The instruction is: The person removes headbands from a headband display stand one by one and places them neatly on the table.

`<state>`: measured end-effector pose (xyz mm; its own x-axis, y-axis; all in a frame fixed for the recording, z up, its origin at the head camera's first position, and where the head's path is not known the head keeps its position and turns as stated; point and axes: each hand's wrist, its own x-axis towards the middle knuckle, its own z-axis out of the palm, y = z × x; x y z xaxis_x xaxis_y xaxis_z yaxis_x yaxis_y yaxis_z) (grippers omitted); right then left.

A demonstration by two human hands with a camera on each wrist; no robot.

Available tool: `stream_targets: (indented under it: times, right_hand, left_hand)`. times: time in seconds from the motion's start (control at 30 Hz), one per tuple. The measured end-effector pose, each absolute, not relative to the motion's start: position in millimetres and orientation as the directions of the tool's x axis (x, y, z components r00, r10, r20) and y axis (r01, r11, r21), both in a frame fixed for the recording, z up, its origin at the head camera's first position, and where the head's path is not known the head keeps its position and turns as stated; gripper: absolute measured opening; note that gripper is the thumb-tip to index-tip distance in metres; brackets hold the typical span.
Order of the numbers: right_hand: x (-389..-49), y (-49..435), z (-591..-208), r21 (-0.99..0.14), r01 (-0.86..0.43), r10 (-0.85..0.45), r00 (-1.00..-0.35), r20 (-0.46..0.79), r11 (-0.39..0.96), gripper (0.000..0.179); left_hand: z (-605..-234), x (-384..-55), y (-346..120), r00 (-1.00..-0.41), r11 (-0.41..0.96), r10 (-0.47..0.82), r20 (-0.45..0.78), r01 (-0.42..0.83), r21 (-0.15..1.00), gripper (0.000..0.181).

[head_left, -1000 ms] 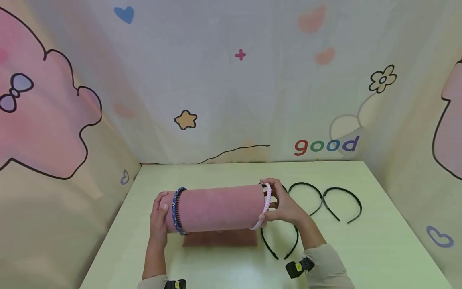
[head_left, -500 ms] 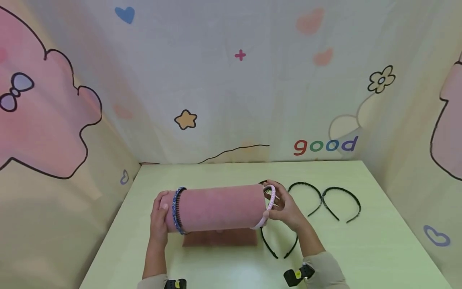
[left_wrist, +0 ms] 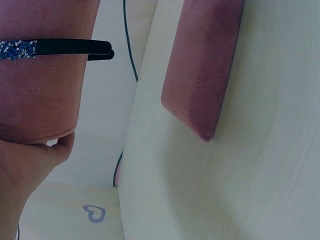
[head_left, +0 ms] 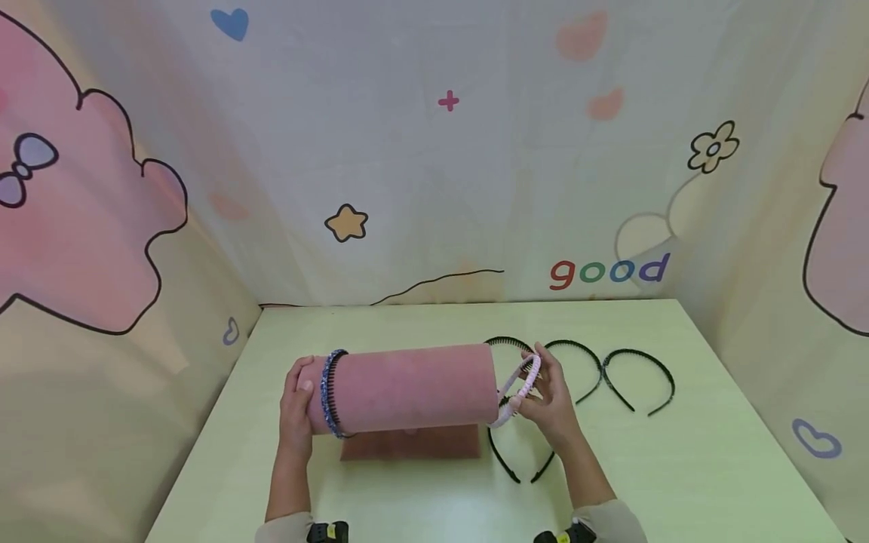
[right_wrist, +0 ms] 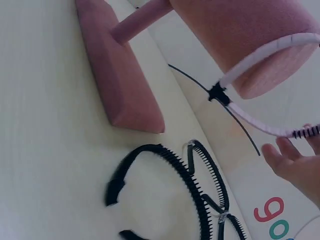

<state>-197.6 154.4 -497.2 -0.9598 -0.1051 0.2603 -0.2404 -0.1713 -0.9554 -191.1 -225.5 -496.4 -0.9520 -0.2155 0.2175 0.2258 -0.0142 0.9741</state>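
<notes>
A pink velvet headband stand has a thick roll (head_left: 421, 388) above a flat base (head_left: 410, 445). My left hand (head_left: 296, 407) grips the roll's left end, thumb in front. Near that hand, a blue glittery headband (head_left: 329, 392) with black teeth sits around the roll; its black ends show in the left wrist view. My right hand (head_left: 553, 407) pinches a pale pink headband (head_left: 528, 383) at the roll's right end. In the right wrist view, this headband (right_wrist: 260, 131) is tilted, and one side of it overlaps the roll's end (right_wrist: 280, 75).
Several black toothed headbands lie on the pale table (head_left: 224, 452), including a far right one (head_left: 672, 381) and a nearer one (right_wrist: 197, 200) beside the stand's base. Behind the table hangs a printed cloth backdrop (head_left: 407, 151), with more cloth at both sides.
My right hand has moved right, drawing the pale pink headband from around the roll's right end outward and tilting it. The left hand keeps its hold on the roll.
</notes>
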Motion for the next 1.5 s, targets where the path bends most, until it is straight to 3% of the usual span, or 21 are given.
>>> stream_targets:
  times: [0.3, 0.6, 0.8, 1.13, 1.5]
  right_hand:
    - [-178, 152, -517, -0.954, -0.287, 0.118, -0.954, 0.276, -0.089, 0.078]
    - [-166, 156, -536, -0.952, -0.264, 0.280, -0.912, 0.299, 0.155, 0.078]
    - [-163, 160, -538, -0.959, -0.121, 0.384, -0.898, 0.216, 0.257, 0.082]
    - [-164, 169, -547, -0.945, 0.067, 0.581, -0.802, 0.140, 0.321, 0.082]
    - [-176, 189, -562, -0.864, 0.268, 0.596, -0.801, 0.046, 0.427, 0.088]
  left_hand:
    - [-498, -189, -226, -0.949, -0.011, -0.222, 0.222, 0.230, 0.973, 0.040]
    - [-501, -191, -225, -0.948, -0.043, -0.221, 0.229, 0.244, 0.969, 0.039]
    - [-502, -190, -226, -0.948, -0.036, -0.234, 0.216, 0.231, 0.972, 0.040]
    - [-499, -191, -225, -0.946, -0.030, -0.240, 0.218, 0.231, 0.972, 0.040]
    - [-499, -192, -225, -0.944, -0.017, -0.237, 0.230, 0.240, 0.971, 0.041]
